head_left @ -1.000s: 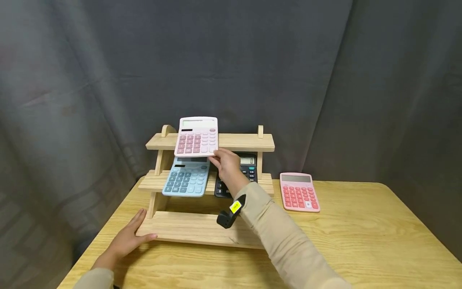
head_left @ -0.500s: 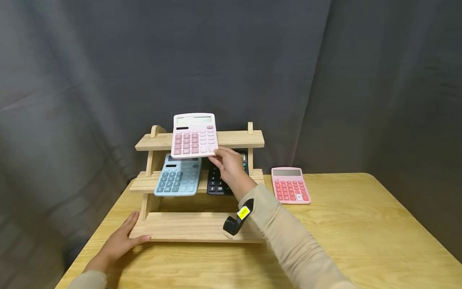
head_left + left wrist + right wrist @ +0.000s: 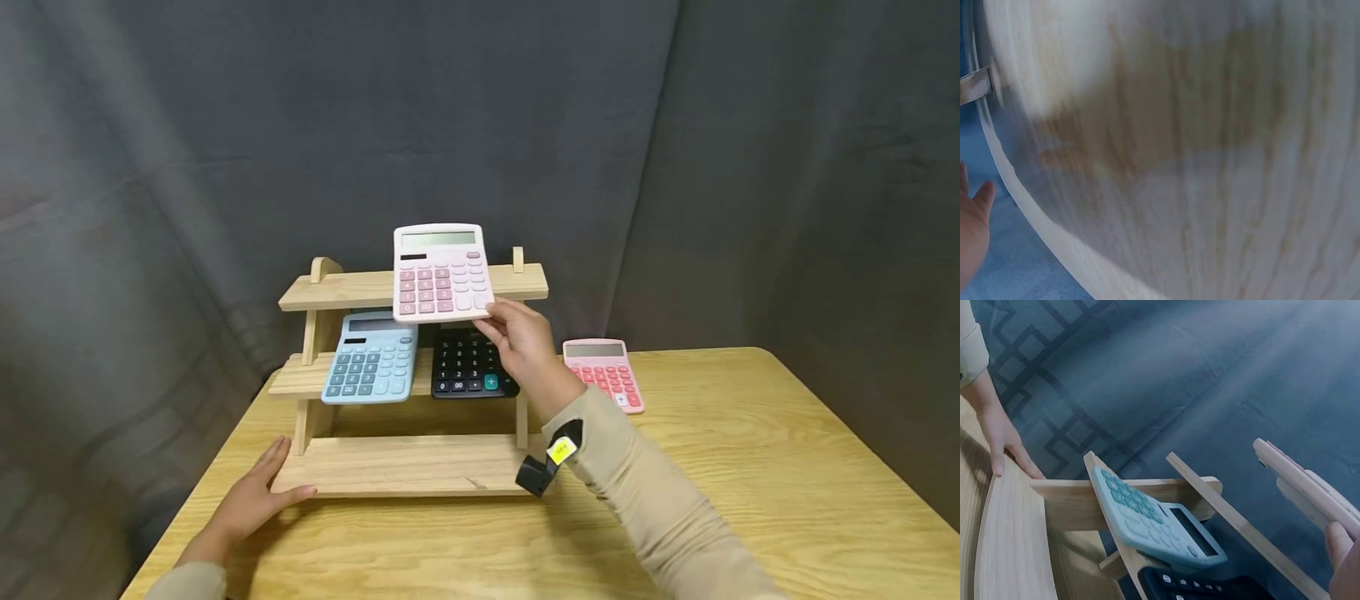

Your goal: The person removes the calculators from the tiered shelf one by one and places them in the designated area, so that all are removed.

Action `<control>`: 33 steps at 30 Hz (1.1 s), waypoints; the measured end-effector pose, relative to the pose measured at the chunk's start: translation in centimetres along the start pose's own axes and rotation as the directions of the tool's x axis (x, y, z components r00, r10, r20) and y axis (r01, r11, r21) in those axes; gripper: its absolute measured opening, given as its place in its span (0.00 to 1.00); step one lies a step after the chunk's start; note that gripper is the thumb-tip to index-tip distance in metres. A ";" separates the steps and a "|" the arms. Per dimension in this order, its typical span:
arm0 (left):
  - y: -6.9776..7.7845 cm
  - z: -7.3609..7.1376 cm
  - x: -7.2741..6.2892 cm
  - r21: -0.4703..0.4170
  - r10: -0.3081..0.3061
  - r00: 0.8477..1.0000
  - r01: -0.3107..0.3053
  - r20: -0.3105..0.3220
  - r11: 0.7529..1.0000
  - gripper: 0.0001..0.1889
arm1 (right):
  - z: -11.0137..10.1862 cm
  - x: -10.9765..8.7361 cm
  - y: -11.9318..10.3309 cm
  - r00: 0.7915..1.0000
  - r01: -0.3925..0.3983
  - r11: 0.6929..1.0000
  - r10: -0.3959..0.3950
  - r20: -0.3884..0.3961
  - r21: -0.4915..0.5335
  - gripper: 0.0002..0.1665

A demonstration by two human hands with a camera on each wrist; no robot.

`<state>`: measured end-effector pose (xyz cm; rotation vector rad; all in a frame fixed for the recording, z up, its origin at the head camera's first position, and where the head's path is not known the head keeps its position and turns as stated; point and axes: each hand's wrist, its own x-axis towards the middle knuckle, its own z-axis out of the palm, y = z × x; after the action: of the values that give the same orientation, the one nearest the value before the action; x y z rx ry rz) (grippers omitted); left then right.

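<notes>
My right hand (image 3: 525, 346) pinches a white calculator (image 3: 441, 275) with pink number keys by its lower right corner. In the head view it overlaps the top tier of a wooden three-tier stand (image 3: 360, 287); the right wrist view shows it raised off that tier. My left hand (image 3: 251, 500) rests at the stand's lower left corner, thumb along the front edge and fingers at the side. A light blue calculator (image 3: 371, 358) and a black calculator (image 3: 468, 362) lean side by side on the middle tier.
A pink calculator (image 3: 603, 371) lies on the wooden table (image 3: 720, 450) right of the stand, partly behind my right wrist. A dark curtain (image 3: 450, 125) hangs behind the table. The bottom tier (image 3: 405, 467) sits low at the front.
The right hand has carried the white calculator rightward and slightly up, uncovering more of the light blue and black ones. The left hand stays at the stand's corner.
</notes>
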<state>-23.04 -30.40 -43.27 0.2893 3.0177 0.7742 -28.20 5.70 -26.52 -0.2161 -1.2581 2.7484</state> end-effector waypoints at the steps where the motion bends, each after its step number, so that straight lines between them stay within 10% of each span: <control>1: 0.1 0.0 0.1 0.001 0.002 1.000 -0.002 0.001 1.000 0.49 | -0.3 0.0 -0.2 1.000 0.001 1.000 -0.001 0.002 -0.004 0.19; 33: 0.2 0.0 0.0 -0.011 -0.010 1.000 0.010 -0.013 1.000 0.49 | -8.1 -1.7 -5.4 1.000 -0.017 0.954 0.022 -0.014 0.298 0.12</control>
<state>-22.99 -30.21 -43.22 0.2705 3.0236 0.7949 -24.91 14.96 -27.57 -0.2228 -0.8234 2.8978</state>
